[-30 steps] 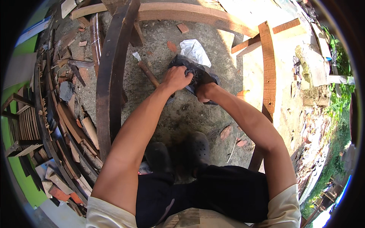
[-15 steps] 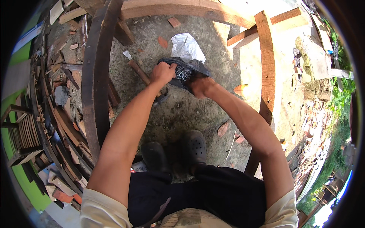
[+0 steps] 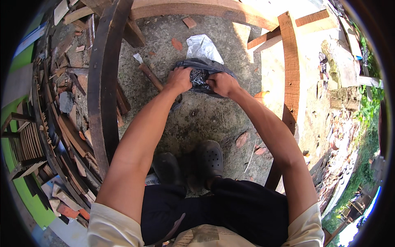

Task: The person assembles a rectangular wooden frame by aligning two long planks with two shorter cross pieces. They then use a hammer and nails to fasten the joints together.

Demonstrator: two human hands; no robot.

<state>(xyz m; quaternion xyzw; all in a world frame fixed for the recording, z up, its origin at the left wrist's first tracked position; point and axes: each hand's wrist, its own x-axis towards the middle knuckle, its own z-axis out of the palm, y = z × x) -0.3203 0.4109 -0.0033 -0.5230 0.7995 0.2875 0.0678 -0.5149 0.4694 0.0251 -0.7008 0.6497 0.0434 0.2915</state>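
Note:
A black plastic bag (image 3: 212, 66) lies on the concrete in front of me, its mouth spread wide. Inside it a heap of grey nails (image 3: 199, 77) shows between my hands. My left hand (image 3: 180, 79) grips the bag's left edge with the fingers curled over it. On the other side, my right hand (image 3: 223, 84) is closed on the right edge; its fingertips are partly hidden at the nails. A hammer (image 3: 150, 77) with a wooden handle lies just left of the bag, its head partly hidden by my left wrist.
Wooden beams frame the spot: a dark one (image 3: 103, 82) at left, a brown one (image 3: 290, 70) at right, another (image 3: 201, 10) across the far side. A white plastic bag (image 3: 202, 47) lies beyond the black one. Scrap wood (image 3: 70, 136) is piled at far left.
My right hand has come up out of the bag's mouth and now holds its right edge. The bag's opening has been pulled wider, while my left hand has shifted slightly right.

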